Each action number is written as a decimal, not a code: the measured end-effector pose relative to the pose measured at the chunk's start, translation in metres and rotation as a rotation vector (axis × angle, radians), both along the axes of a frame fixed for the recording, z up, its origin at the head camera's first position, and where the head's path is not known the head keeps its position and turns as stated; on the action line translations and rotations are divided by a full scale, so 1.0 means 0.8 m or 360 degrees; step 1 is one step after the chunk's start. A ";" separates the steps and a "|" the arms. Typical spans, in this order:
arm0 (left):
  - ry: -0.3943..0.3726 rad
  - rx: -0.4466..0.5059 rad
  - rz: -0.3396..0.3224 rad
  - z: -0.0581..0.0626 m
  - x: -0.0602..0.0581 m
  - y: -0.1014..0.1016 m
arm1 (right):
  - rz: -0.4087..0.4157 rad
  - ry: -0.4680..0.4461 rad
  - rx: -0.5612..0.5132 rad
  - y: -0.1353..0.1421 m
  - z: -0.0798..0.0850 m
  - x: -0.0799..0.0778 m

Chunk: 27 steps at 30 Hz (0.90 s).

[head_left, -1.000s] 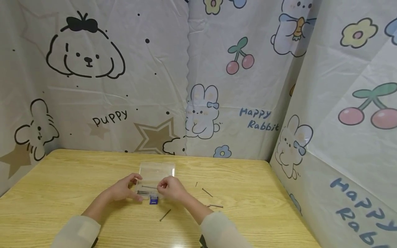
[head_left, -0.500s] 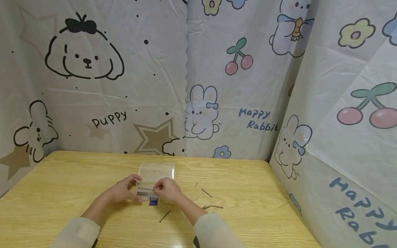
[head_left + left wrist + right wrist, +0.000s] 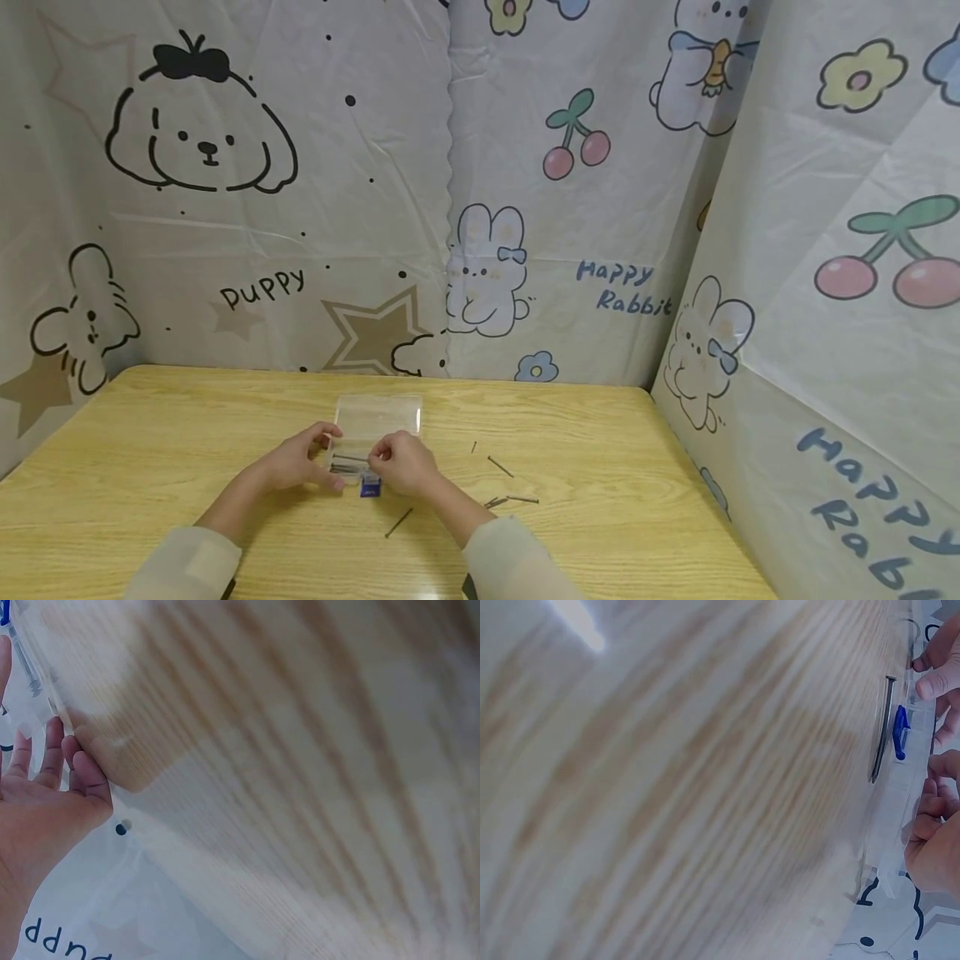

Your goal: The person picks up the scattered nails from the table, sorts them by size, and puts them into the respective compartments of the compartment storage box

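Observation:
A clear plastic box (image 3: 378,412) with a blue latch (image 3: 370,487) stands on the table, its lid raised at the back. My left hand (image 3: 300,463) grips the box's left side, fingers at the far edge and thumb by the front corner. Over the compartment, my right hand (image 3: 405,463) pinches one end of a nail (image 3: 349,457) that lies roughly level, pointing left. Several nails (image 3: 345,469) are gathered inside below it. In the right wrist view, the right fingers (image 3: 928,806) are above the box; what they pinch is hidden there.
One loose nail (image 3: 399,522) lies in front of the box. To the right are another nail (image 3: 500,467), a small one (image 3: 474,447) and a few (image 3: 522,500) near the right sleeve (image 3: 517,554). A printed curtain (image 3: 360,208) hangs behind the wooden table (image 3: 615,467).
My right hand has shifted slightly left and lower, bringing the pinched nail closer to those in the box. The left hand keeps its place on the box.

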<state>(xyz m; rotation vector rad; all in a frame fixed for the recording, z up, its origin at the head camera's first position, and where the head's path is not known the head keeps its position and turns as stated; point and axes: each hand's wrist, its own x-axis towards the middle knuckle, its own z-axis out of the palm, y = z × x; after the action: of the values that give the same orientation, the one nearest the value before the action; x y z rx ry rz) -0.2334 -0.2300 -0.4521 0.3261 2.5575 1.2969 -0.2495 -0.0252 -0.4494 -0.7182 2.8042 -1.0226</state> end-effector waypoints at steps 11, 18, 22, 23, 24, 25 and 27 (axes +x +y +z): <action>-0.0002 0.0012 -0.0005 0.000 -0.001 0.000 | -0.0041 -0.0037 0.0012 -0.003 -0.003 -0.002; -0.0007 0.0012 -0.0009 0.000 -0.001 -0.001 | -0.0059 -0.0047 0.0023 -0.003 -0.004 -0.002; -0.0007 0.0004 0.0002 -0.001 -0.001 -0.001 | -0.0062 -0.0051 0.0025 -0.003 -0.003 -0.001; -0.0011 0.0006 0.0008 -0.001 -0.001 -0.001 | -0.0065 -0.0053 0.0025 -0.003 -0.003 -0.001; -0.0013 0.0008 0.0013 -0.001 -0.001 -0.001 | -0.0067 -0.0058 0.0022 -0.003 -0.002 -0.001; -0.0014 0.0008 0.0019 -0.001 -0.001 -0.001 | -0.0070 -0.0063 0.0017 -0.003 -0.002 0.000; -0.0013 0.0015 0.0016 -0.001 -0.001 -0.001 | -0.0079 -0.0067 0.0014 -0.003 -0.001 0.001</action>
<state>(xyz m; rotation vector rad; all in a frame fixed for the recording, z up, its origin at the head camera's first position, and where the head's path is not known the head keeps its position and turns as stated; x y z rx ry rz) -0.2342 -0.2308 -0.4530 0.3094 2.5499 1.3116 -0.2489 -0.0277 -0.4500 -0.6218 2.8017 -1.0204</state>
